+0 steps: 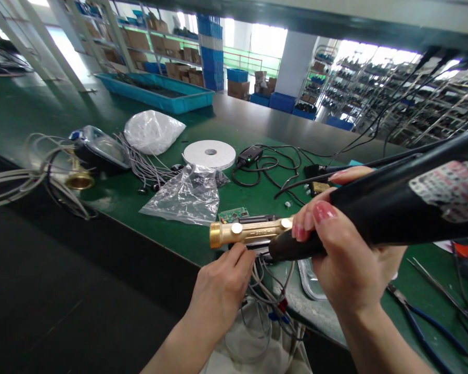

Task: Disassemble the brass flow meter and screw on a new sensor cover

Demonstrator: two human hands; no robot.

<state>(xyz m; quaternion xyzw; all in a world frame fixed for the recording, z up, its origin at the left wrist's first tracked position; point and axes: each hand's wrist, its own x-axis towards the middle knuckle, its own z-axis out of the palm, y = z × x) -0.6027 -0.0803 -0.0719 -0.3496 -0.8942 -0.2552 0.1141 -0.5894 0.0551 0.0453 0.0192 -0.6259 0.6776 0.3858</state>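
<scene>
A brass threaded pipe fitting (pixel 257 231) lies across the bench edge, with grey wires hanging below it. My left hand (pixel 226 275) is closed at its lower left side, fingertips pinched just under the brass; what they pinch is hidden. My right hand (pixel 345 249) wraps round a thick black cylindrical tool (pixel 390 197) bearing a worn white and red label. The tool's narrow end points left, against or just in front of the fitting. Behind the fitting is a small green circuit board (pixel 233 214).
Beyond are a clear plastic bag (pixel 187 197), a white tape roll (pixel 209 154), black cables (pixel 275 166) and a blue tray (pixel 156 91). Blue-handled pliers (pixel 425 317) lie at right. At left sit a brass part (pixel 80 180) and coiled grey cable (pixel 19 179).
</scene>
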